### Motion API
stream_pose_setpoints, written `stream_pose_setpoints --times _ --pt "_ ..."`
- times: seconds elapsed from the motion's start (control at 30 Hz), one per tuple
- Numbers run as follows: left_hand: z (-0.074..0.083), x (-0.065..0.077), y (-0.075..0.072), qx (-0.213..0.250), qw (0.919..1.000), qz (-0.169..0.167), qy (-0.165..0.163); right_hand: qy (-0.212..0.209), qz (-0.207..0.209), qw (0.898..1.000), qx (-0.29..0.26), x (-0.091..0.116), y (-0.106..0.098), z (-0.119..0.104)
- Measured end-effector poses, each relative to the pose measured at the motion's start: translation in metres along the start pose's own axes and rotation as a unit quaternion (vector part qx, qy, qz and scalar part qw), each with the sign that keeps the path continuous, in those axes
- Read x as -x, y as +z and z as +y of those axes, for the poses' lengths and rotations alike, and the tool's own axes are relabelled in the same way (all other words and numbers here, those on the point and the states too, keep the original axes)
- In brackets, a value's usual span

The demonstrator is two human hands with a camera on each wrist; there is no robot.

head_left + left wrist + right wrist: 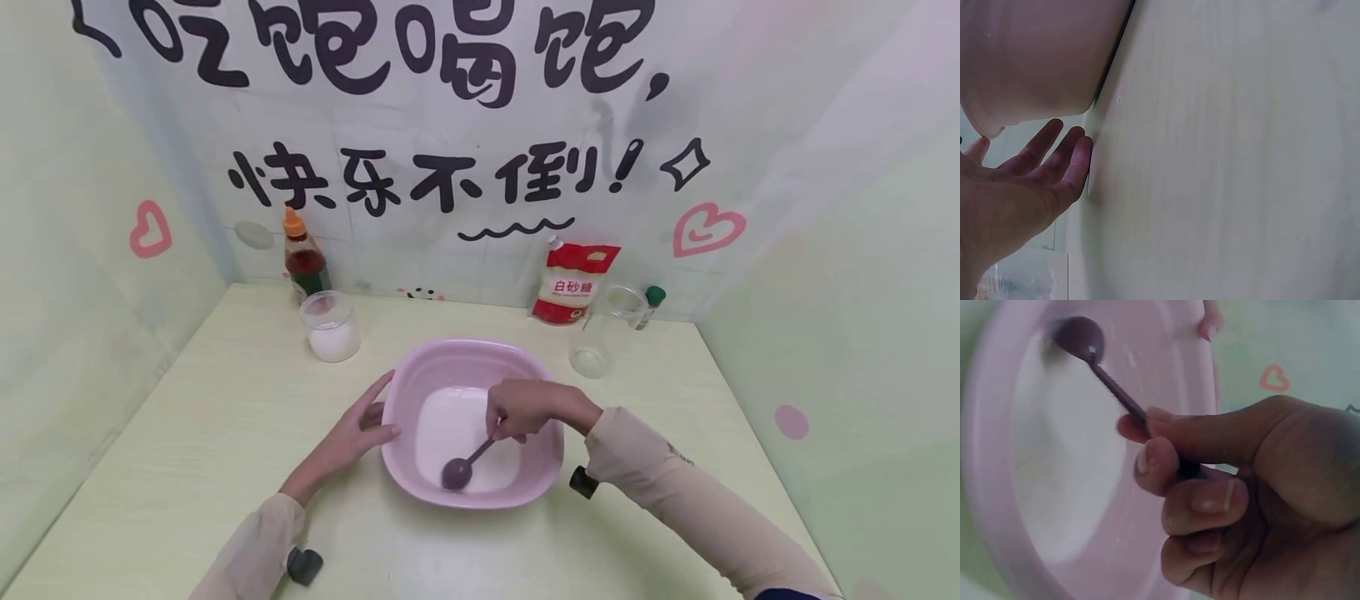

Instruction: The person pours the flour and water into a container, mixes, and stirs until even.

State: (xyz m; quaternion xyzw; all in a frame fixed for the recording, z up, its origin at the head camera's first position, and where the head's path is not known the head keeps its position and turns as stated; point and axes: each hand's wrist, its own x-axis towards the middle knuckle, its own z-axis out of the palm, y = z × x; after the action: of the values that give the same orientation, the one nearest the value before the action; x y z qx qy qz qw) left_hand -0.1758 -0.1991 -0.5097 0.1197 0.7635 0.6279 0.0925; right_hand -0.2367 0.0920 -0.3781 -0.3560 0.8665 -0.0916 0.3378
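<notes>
A pink plastic basin point(468, 354) stands on the table with a white layer over its bottom. My right hand point(521, 408) reaches over the basin's right side and grips a dark spoon point(457, 473) by its handle. The round bowl of the spoon dips to the white layer near the basin's front side. In the right wrist view, thumb and fingers point(1207, 503) curl about the thin handle. My left hand point(356, 429) is at the basin's left side, thumb at the rim. Its other fingers point(1057, 156) extend loosely beside the outer wall in the left wrist view.
Behind the basin at left stand a lidless clear jar point(332, 329) of white contents and a sauce bottle point(306, 262) with an orange cap. At back right are a red-and-white sugar pouch point(567, 283), a clear container point(588, 358) and a small green-capped bottle point(651, 305). Printed walls enclose the table.
</notes>
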Motion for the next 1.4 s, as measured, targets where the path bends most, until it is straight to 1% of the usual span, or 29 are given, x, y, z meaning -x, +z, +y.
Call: stream_pose_setpoints --times 0.1,0.2,0.3,0.4,0.47,0.6,0.73,0.83,0.93,0.97,1.1,1.17,1.27,1.33,1.4 --pt "0.001 0.0 0.0 -0.004 1.0 0.002 -0.001 0.042 -0.016 0.999 0.012 0.009 -0.01 0.009" --pt "0.003 0.0 0.0 -0.008 1.0 0.001 0.0 0.095 -0.011 0.995 0.035 0.017 -0.021 0.019" --pt "0.004 -0.001 -0.001 -0.009 1.0 0.002 0.0 0.145 0.021 0.988 0.054 0.021 -0.032 0.027" --pt "0.003 -0.001 -0.001 -0.01 0.9999 0.004 0.0 0.164 0.065 0.982 0.066 0.019 -0.04 0.032" --pt "0.002 -0.001 -0.001 -0.009 1.0 0.003 0.0 0.16 0.087 0.981 0.064 0.015 -0.043 0.034" --pt "0.0 -0.001 0.0 -0.006 1.0 0.001 -0.001 0.139 0.116 0.982 0.052 0.004 -0.045 0.036" --pt "0.0 -0.001 0.001 0.002 1.0 0.0 -0.002 0.121 0.151 0.98 0.038 -0.008 -0.046 0.038" --pt "0.001 0.0 0.002 0.007 1.0 -0.001 -0.002 0.11 0.174 0.979 0.004 -0.017 -0.044 0.04" --pt "0.001 0.0 0.002 0.009 1.0 -0.004 0.001 0.091 0.179 0.979 -0.03 -0.026 -0.036 0.036" --pt "0.001 0.0 0.002 0.01 0.9999 -0.005 0.003 0.086 0.176 0.98 -0.041 -0.028 -0.033 0.034" --pt "0.0 -0.001 0.002 0.008 0.9999 -0.008 0.011 0.042 0.145 0.988 -0.042 -0.034 -0.018 0.02" --pt "0.0 -0.001 0.002 0.006 0.9999 -0.008 0.013 0.014 0.122 0.991 -0.042 -0.033 -0.011 0.012" --pt "0.0 -0.001 0.002 0.003 0.9999 -0.003 0.012 -0.019 0.077 0.996 -0.043 -0.026 -0.002 0.003" --pt "0.0 -0.001 0.001 0.0 1.0 -0.001 0.01 -0.027 0.048 0.998 -0.042 -0.019 0.002 0.0" --pt "0.0 0.0 0.001 -0.003 1.0 0.002 0.006 -0.024 0.025 0.999 -0.04 -0.012 0.004 0.0"
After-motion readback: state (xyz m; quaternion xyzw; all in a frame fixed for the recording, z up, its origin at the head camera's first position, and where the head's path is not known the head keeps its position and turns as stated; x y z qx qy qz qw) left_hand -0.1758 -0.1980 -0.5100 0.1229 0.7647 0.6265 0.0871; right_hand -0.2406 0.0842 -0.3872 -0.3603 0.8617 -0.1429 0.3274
